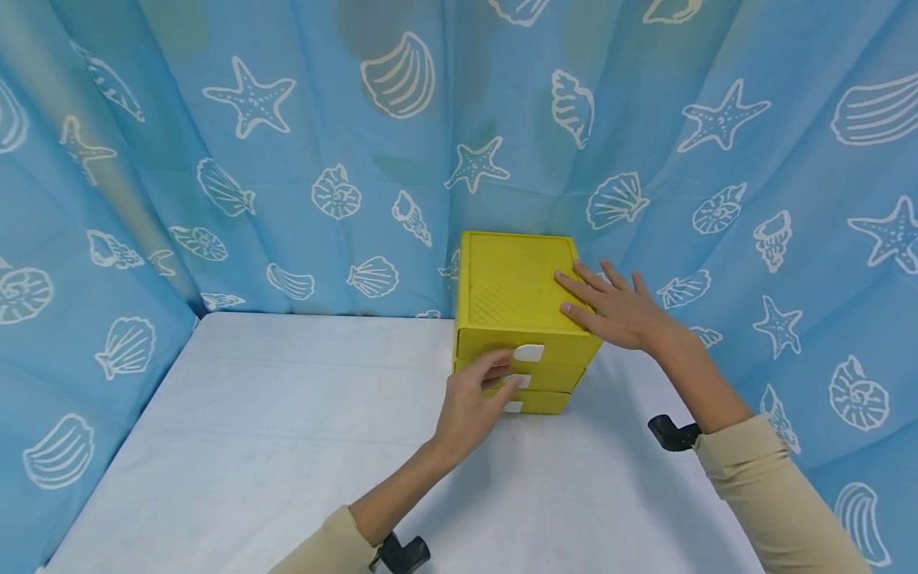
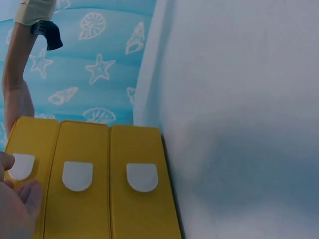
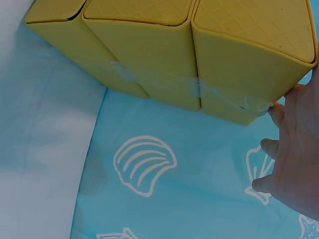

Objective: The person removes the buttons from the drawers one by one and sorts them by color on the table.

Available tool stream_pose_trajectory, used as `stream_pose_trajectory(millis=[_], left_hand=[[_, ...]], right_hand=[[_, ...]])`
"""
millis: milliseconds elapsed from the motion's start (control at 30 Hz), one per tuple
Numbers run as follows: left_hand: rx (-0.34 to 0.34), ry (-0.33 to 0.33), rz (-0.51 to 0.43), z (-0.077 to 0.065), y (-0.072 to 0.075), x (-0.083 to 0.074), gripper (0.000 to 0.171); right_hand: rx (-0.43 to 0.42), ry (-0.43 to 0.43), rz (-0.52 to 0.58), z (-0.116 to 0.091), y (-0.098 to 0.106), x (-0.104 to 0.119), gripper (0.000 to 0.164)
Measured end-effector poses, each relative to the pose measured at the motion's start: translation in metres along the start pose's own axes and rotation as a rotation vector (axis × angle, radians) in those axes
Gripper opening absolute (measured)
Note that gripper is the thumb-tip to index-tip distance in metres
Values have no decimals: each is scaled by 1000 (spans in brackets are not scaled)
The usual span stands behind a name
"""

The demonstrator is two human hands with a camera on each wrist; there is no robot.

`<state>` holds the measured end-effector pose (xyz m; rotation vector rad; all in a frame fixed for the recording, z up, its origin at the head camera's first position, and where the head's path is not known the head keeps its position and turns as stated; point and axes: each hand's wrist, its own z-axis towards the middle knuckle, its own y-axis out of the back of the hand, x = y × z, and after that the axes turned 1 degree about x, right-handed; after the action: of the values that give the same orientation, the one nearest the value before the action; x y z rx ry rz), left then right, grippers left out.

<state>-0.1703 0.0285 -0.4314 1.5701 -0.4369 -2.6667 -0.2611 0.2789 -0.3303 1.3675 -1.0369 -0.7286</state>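
Observation:
A yellow three-drawer box stands on the table, with a white pull tab on its top drawer. My left hand is at the drawer fronts, its fingertips by the top tab. The thumb stays apart from the fingers, beside the middle drawer's tab. Whether the fingertips touch the top tab is hard to tell. My right hand rests with spread fingers on the box's top right edge. In the right wrist view, its fingers show beyond the box, whose side bears clear tape.
A white cloth covers the table. Blue curtains with white shell and starfish prints hang behind it and at both sides, close to the box's back. Black wrist mounts sit at both cuffs.

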Motion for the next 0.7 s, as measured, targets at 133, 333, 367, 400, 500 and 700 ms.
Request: stream_pose_trajectory(millis=[133, 333, 367, 400, 500, 700], left_hand=[[-36, -31, 20, 3, -3, 0, 36], [-113, -40, 47, 10, -10, 1, 29], [-136, -45, 48, 11, -12, 2, 27], [-159, -53, 48, 12, -14, 2, 25], [-230, -79, 58, 15, -19, 4, 18], [-302, -85, 75, 17, -24, 8, 12]], right_hand=[[-12, 9, 2, 0, -1, -2, 70], [-16, 12, 3, -1, 1, -1, 69], [-14, 8, 5, -1, 2, -1, 69], [-14, 5, 8, -1, 2, -1, 68], [-12, 0, -1, 0, 1, -1, 68], [-10, -4, -18, 0, -2, -1, 69]])
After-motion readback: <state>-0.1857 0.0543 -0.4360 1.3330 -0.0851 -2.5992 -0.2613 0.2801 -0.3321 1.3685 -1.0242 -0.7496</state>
